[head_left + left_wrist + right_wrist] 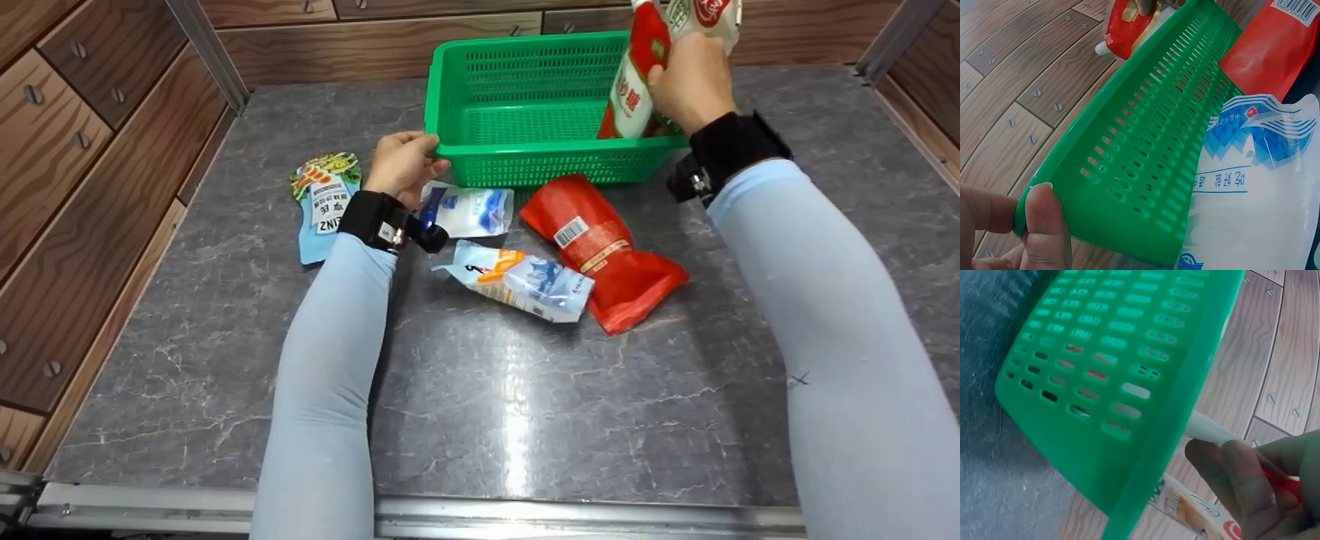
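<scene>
My left hand [401, 166] pinches the rim of the green plastic basket [555, 166] at its near left corner; the left wrist view shows the thumb [1044, 216] on the outer side. At the basket's right end, my right hand [696, 84] grips a red and white spouted pouch [631, 97], tilted with its lower end inside the basket. A cream packet with a red logo [709, 16] stands behind that hand, partly hidden by it. Just below the left hand, a white and blue salt pouch [469, 211] lies beside the basket.
In front of the basket lie a red bag [600, 251] and a light blue pouch [529, 283] that overlaps its edge. A Heinz pouch [328, 201] lies left of my left wrist. Wood-patterned walls [375, 54] border the grey marbled table [600, 420].
</scene>
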`<state>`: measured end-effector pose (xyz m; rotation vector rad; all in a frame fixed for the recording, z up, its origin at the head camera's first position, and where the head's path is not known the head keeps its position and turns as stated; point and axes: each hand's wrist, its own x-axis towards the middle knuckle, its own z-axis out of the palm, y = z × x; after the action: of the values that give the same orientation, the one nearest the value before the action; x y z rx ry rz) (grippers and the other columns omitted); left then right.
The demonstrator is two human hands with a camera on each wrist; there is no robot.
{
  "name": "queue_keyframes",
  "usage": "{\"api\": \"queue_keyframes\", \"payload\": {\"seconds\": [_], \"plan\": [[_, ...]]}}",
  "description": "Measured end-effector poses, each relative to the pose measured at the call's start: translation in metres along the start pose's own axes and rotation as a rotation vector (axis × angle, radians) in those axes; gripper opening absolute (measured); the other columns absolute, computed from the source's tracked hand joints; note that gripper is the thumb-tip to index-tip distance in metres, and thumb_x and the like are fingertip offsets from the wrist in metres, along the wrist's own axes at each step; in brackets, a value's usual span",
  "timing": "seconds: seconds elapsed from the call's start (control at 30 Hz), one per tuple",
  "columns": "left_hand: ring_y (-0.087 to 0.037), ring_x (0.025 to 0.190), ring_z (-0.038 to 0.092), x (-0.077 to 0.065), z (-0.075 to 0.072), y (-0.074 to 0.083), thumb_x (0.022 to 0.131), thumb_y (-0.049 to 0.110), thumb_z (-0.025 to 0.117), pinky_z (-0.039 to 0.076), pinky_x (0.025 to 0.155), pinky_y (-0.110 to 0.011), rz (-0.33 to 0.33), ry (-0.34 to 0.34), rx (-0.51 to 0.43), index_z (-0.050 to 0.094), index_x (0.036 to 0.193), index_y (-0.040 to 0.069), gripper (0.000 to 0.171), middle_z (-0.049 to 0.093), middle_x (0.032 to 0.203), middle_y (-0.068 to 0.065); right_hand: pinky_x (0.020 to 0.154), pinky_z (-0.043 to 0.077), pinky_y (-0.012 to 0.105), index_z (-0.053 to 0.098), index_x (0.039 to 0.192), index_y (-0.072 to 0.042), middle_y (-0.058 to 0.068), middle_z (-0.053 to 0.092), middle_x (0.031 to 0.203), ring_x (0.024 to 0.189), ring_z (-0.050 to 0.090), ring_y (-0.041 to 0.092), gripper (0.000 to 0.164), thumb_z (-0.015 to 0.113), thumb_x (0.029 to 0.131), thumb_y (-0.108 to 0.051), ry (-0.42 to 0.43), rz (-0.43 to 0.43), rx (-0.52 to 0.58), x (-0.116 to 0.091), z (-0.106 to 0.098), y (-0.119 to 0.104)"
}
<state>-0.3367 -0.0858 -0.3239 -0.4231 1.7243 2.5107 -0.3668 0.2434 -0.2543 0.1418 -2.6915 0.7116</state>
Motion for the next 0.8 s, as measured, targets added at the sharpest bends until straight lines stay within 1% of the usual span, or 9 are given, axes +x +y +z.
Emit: {"api": "queue_keyframes", "payload": {"seconds": [0.13, 0.27, 0.37, 0.6, 0.8], "plan": [[-0.017, 0.064, 0.052, -0.001, 0.000, 0.000, 0.089, 0.003, 0.055, 0.051, 0.060, -0.021, -0.002, 0.002, 0.000, 0.049, 0.118, -0.010, 0.032, 0.050, 0.091, -0.011, 0.082, 0.048, 0.048, 0.057, 0.111, 0.011, 0.030, 0.059, 0.105, 0.096, 0.057, 0.042, 0.036, 0.040, 0.089, -0.011, 0.000, -0.001, -0.021, 0.000, -0.002, 0.001], [-0.017, 0.065, 0.053, -0.001, 0.000, 0.000, 0.089, 0.003, 0.056, 0.052, 0.061, -0.022, -0.002, 0.004, 0.003, 0.051, 0.117, -0.009, 0.031, 0.050, 0.093, -0.012, 0.082, 0.049, 0.047, 0.055, 0.115, 0.010, 0.028, 0.058, 0.109, 0.098, 0.058, 0.040, 0.038, 0.038, 0.086, -0.009, -0.021, 0.039, -0.022, 0.001, -0.005, 0.002], [-0.017, 0.065, 0.053, -0.001, 0.000, 0.000, 0.089, 0.003, 0.056, 0.052, 0.062, -0.022, -0.001, 0.005, 0.002, 0.052, 0.116, -0.009, 0.030, 0.051, 0.092, -0.012, 0.083, 0.049, 0.048, 0.054, 0.117, 0.010, 0.027, 0.058, 0.111, 0.099, 0.058, 0.040, 0.040, 0.038, 0.086, -0.009, -0.027, 0.047, -0.020, 0.001, -0.006, 0.003], [-0.017, 0.065, 0.052, 0.000, -0.001, -0.001, 0.089, 0.004, 0.055, 0.051, 0.059, -0.021, -0.001, 0.007, -0.006, 0.051, 0.117, -0.009, 0.031, 0.051, 0.089, -0.012, 0.084, 0.048, 0.048, 0.054, 0.116, 0.012, 0.030, 0.058, 0.109, 0.099, 0.056, 0.042, 0.040, 0.040, 0.090, -0.015, -0.008, 0.035, -0.040, 0.001, 0.000, 0.002], [-0.016, 0.068, 0.052, 0.001, -0.001, -0.001, 0.089, 0.003, 0.055, 0.052, 0.062, -0.021, -0.007, -0.002, -0.023, 0.049, 0.119, -0.009, 0.033, 0.052, 0.091, -0.011, 0.088, 0.045, 0.049, 0.052, 0.116, 0.012, 0.031, 0.056, 0.110, 0.102, 0.053, 0.044, 0.043, 0.038, 0.092, -0.020, -0.006, 0.029, -0.039, 0.000, 0.006, 0.001]]}}
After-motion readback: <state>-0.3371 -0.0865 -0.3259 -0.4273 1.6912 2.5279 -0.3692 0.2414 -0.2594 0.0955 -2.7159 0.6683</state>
